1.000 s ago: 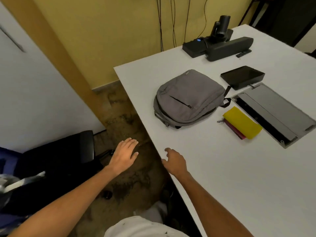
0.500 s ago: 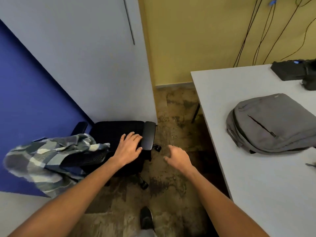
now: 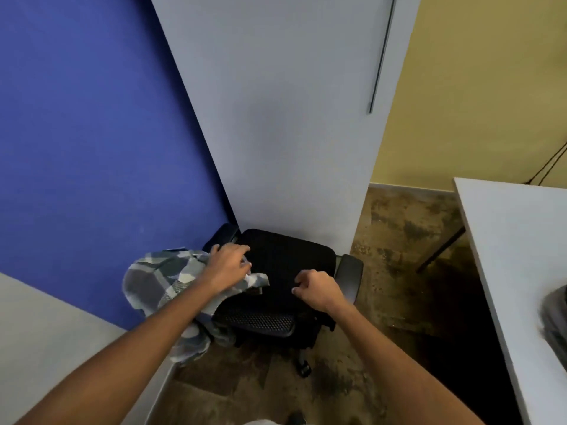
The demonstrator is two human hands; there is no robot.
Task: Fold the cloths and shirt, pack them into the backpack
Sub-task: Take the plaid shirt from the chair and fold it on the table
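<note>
While my left hand [image 3: 228,265] lies over the plaid shirt [image 3: 159,280], its fingers curl down onto the cloth at the chair's near-left corner; they look to have gathered a fold of it, though I cannot see the fingertips well enough to be sure how firm the hold is. My left forearm crosses over the shirt's hanging part. My right hand [image 3: 316,291] hovers above the seat with fingers loosely bent and nothing in them, knuckles up, thumb tucked toward the palm.

The shirt is draped over the left armrest and side of the black office chair [image 3: 285,265], part of it trailing down toward the floor [image 3: 383,271], which is mottled brown. The chair stands in a corner where a blue wall [image 3: 92,133] meets a pale grey panel [image 3: 291,118]; a yellow wall [image 3: 475,102] runs further right. A white table [image 3: 515,240] edges in on the right, and only a blurred grey sliver of the backpack [image 3: 555,320] shows on it at the frame's border, well apart from the shirt.

Half a second ago my left hand rested on the chair's seat beside the shirt; now it is on the shirt itself. My view has swung further left, so the backpack has nearly slipped out of sight.
</note>
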